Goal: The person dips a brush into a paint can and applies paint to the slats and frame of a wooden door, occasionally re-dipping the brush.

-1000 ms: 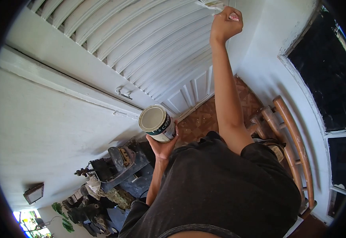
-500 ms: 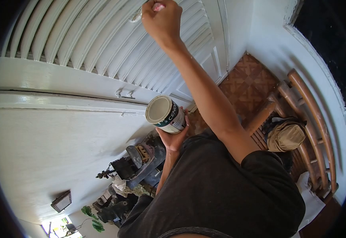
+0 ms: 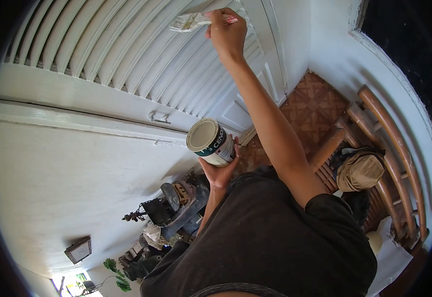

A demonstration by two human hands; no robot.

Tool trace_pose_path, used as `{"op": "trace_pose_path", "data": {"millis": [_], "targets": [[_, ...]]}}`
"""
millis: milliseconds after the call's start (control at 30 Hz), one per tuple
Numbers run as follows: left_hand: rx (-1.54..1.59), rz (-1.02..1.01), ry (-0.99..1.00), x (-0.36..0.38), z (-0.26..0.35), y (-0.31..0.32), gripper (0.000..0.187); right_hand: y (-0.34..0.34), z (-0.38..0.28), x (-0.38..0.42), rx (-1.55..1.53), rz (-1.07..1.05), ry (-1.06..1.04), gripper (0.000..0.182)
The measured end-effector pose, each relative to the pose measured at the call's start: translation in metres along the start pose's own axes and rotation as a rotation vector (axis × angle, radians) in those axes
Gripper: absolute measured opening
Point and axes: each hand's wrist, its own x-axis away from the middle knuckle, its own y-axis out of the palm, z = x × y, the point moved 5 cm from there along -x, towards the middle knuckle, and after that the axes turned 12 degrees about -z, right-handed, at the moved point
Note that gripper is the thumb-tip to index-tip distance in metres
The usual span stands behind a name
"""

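Though partly red, a whitish paintbrush (image 3: 194, 21)

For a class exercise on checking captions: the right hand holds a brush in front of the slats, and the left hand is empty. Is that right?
The left hand is not empty: the head view shows it holding a can. The rest stands: the right hand holds a brush in front of the slats.
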Motion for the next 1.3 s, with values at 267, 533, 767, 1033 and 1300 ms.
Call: {"op": "trace_pose_path", "data": {"millis": [267, 533, 767, 1033, 1300], "targets": [[-0.060, 0.017, 0.018, 0.019, 0.009, -0.011, 0.083, 0.044, 0.034, 0.028, -0.113, 0.041, -0.090, 0.019], [-0.042, -0.024, 0.039, 0.019, 0.028, -0.019, 0.074, 0.076, 0.038, 0.034, 0.118, 0.157, -0.280, 0.015], [-0.144, -0.037, 0.006, 0.013, 0.028, -0.022, 0.078, 0.070, 0.033, 0.018, 0.283, 0.064, -0.180, 0.020], [-0.086, -0.009, 0.009, 0.013, 0.020, -0.012, 0.081, -0.006, -0.007, 0.012, -0.054, 0.258, -0.078, 0.017], [-0.077, 0.006, -0.021, 0.018, 0.026, -0.020, 0.078, 0.034, 0.033, 0.021, 0.231, 0.296, -0.426, 0.013]]}}
